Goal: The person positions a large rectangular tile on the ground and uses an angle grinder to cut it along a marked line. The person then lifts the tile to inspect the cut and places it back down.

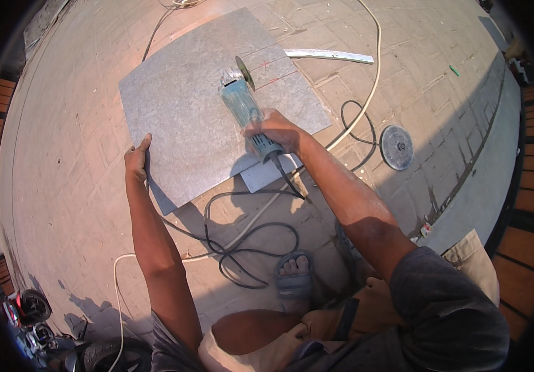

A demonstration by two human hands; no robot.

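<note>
My right hand (273,129) is wrapped round the body of a teal angle grinder (240,102), held above a large grey tile (180,105). The grinder's thin cutting disc (245,73) stands on edge near red lines marked on the tile's right part; whether it touches the surface I cannot tell. At the tile's left edge, my left hand (137,160) grips the rim, thumb on top and the other fingers mostly hidden beneath. A black cord (284,175) runs from the grinder's rear end. Under the tile's near edge lies a smaller grey piece (270,172).
Black cable loops (242,251) and a cream hose (248,226) cross the paving near my sandalled foot (294,279). A round grey disc (397,147) lies to the right. Beyond the tile is a white strip (332,56). Motorbikes (34,307) stand at the lower left.
</note>
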